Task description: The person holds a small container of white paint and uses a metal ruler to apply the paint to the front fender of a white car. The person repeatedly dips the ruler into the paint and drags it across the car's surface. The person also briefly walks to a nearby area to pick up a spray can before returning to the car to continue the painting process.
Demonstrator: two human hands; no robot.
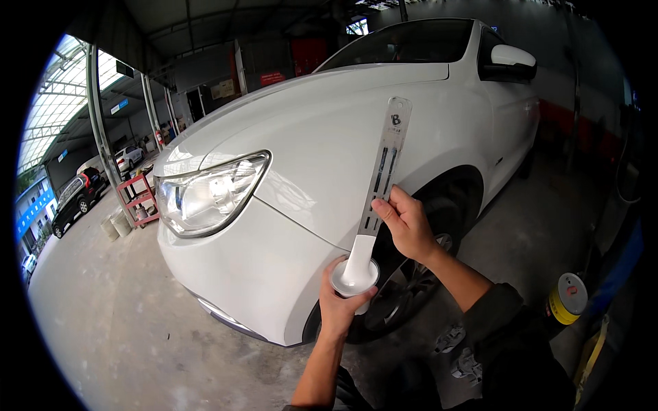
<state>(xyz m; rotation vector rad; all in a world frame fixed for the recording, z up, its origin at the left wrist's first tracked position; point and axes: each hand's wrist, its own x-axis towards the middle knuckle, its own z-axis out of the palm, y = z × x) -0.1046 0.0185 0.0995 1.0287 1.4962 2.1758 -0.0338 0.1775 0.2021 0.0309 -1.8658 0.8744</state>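
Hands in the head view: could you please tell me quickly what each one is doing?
Left hand: closed around a small white cup.
Right hand: pinching a metal stir stick that stands in the cup.

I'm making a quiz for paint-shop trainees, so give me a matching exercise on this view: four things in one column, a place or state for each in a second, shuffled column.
Things:
1. left hand
2. right hand
3. metal stirring stick
4. yellow-lidded can

Places or states:
A. on the floor at the right, beside the car
B. grips a small white cup of white paint
C. pinches the stick at its middle
D. stands upright, lower end coated white, in the cup

Pairs: 1-B, 2-C, 3-D, 4-A
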